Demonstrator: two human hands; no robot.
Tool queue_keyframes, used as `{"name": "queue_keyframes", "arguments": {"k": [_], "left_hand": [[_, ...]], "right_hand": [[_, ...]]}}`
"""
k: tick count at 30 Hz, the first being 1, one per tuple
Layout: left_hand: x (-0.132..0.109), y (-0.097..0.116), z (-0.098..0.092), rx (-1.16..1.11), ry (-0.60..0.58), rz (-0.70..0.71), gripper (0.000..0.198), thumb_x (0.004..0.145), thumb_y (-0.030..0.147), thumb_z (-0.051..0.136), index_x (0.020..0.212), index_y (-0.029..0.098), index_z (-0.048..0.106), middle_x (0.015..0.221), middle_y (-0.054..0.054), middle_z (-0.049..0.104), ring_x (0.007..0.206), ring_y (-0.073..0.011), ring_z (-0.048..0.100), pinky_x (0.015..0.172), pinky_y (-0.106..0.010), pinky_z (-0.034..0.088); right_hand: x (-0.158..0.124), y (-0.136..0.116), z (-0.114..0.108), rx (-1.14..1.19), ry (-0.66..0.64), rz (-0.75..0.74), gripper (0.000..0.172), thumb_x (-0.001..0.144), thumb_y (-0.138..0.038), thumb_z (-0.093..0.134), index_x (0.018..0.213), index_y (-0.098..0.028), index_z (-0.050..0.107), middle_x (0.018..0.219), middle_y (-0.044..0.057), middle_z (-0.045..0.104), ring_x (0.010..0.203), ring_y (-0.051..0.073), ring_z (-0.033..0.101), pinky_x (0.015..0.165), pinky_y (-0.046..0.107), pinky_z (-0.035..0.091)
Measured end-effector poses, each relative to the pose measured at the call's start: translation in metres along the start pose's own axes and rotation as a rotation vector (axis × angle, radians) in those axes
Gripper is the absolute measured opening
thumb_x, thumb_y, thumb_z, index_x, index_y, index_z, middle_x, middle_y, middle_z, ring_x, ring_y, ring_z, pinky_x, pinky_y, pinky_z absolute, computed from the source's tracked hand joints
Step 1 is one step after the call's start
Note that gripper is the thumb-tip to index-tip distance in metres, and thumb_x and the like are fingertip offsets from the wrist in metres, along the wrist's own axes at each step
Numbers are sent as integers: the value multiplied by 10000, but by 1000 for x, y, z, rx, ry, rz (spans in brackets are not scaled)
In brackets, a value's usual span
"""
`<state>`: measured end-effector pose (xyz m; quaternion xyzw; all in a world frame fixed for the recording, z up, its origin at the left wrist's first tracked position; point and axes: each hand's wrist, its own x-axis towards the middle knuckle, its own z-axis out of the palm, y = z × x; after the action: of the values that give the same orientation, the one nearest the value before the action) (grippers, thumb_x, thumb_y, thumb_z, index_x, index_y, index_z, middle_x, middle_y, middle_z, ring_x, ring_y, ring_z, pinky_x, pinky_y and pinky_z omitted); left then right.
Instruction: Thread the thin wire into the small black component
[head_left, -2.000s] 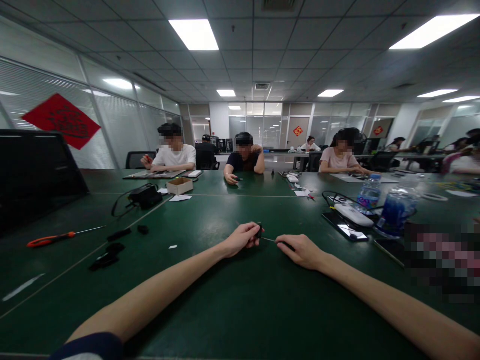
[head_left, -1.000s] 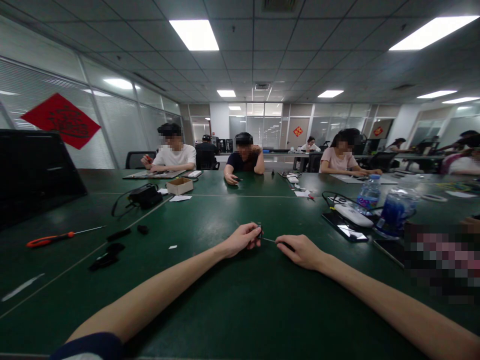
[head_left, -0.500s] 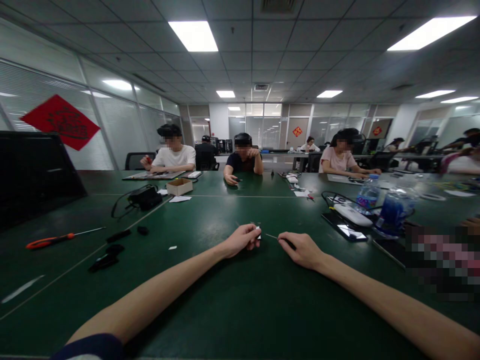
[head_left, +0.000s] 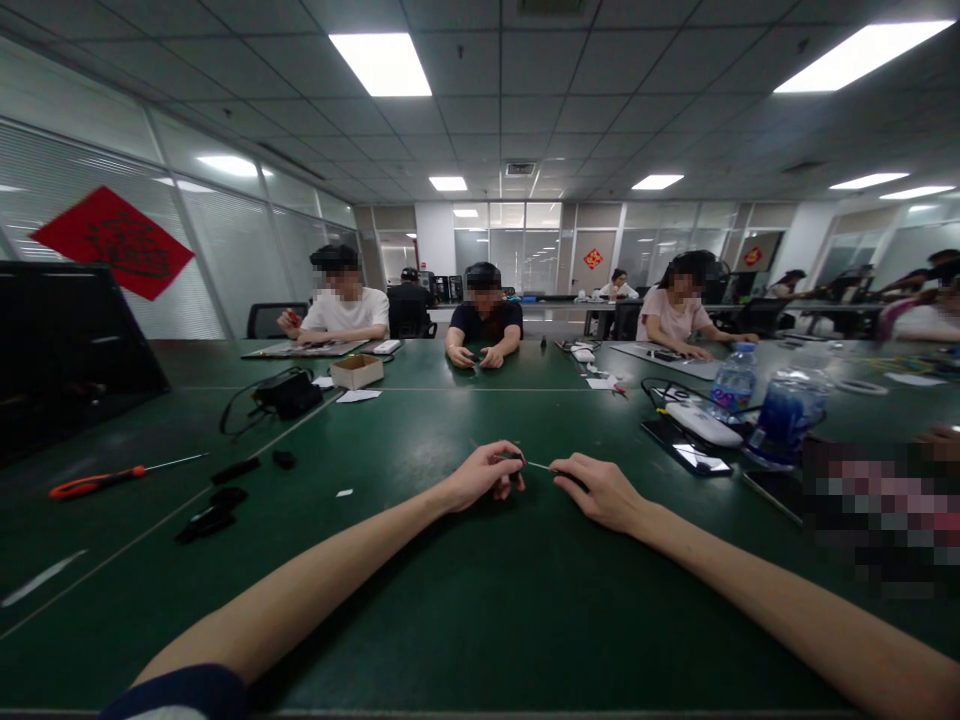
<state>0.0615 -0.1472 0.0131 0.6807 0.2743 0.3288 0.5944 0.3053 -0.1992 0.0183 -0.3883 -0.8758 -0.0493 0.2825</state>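
1. The fingers (head_left: 501,466) of the left hand (head_left: 480,480) are pinched around a small black part (head_left: 516,460), which they hold just above the bench (head_left: 465,620). The part is too small to make out in detail.
2. The right hand (head_left: 604,492) is curled around a thin tool (head_left: 540,466). Its dark handle sits between the fingertips and its fine metal shaft points across at the part.
3. The tool tip lies right at the part, in the narrow gap between the two sets of fingers. Whether it actually touches cannot be told.
4. The step in hand looks like bringing the tip to one spot on the part.
5. A move from here calls for a steady left-hand pinch, the shaft kept in line with the part, and only light pressure so the tip does not slip off.
6. Well away from the left fingers lie loose black pieces (head_left: 214,515) and an orange-handled screwdriver (head_left: 94,480).
7. Beyond the right fingers are a phone (head_left: 684,450) and a water bottle (head_left: 731,385).
8. Other people sit at the far side of the bench.
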Motion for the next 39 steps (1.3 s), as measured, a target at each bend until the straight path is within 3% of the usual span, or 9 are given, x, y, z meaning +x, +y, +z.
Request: {"name": "queue_keyframes", "arguments": {"k": [4, 17, 39], "left_hand": [[-1, 1, 1, 17, -6, -9, 378, 768, 406, 622, 1009, 149, 487, 852, -94, 656, 472, -70, 523, 436, -180, 361], [-1, 1, 2, 39, 2, -1, 390, 759, 410, 634, 1004, 152, 473, 843, -82, 651, 485, -66, 512, 430, -174, 358], [-1, 0, 1, 49, -28, 30, 390, 739, 374, 662, 1002, 151, 481, 861, -87, 651, 505, -67, 496, 449, -186, 361]], "right_hand": [[0, 2, 2, -7, 19, -6, 273, 937, -334, 409, 1132, -223, 566, 948, 64, 606, 777, 161, 567, 714, 288, 452], [1, 7, 6, -67, 66, -20, 247, 925, -319, 442, 1104, -224, 584, 971, 71, 594, 832, 174, 547, 770, 325, 384], [0, 5, 4, -52, 62, -34, 251, 916, -303, 455, 1095, -224, 614, 950, 70, 600, 815, 168, 547, 751, 320, 380]]}}
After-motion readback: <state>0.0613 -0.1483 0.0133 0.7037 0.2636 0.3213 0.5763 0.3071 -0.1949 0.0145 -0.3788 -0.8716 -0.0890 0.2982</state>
